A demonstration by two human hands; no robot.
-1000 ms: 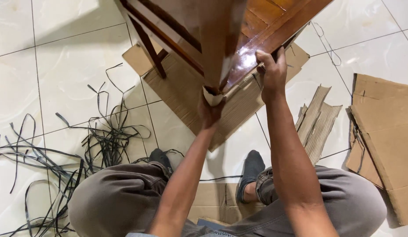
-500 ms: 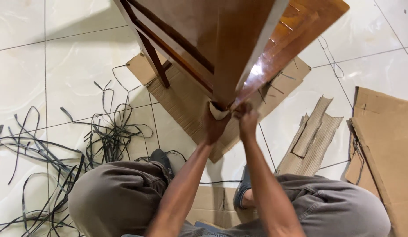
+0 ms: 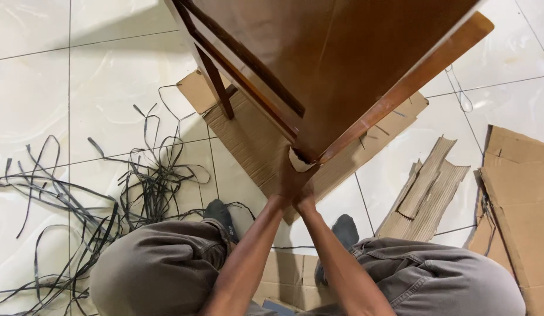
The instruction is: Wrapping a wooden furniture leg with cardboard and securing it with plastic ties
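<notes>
On the left we see loose black straps spread over the tiled floor, well apart from our hands. Right of them, a flat cardboard sheet lies under a tilted wooden table; one slim leg stands on the sheet.

Our hands meet at the table's near corner, where a scrap of pale wrap clings to the wood. Our left hand sits just below that corner, touching the wrap from the left; our right hand presses in beside it, a little lower and to the right. Both are about equally near, the left perhaps a touch closer. The fingers curl up and away from the camera under the corner, so we cannot tell whether they pinch the wrap or only rest on it.

The wrap lies straight ahead of our fingers, at their tips. The table's near edge runs away from the corner up to the right, its long axis slanting toward the upper right, and the corner points down at our wrists.

Farther right, corrugated strips lie on the floor, then a large cardboard panel by the frame's edge, both well apart from our hands.
</notes>
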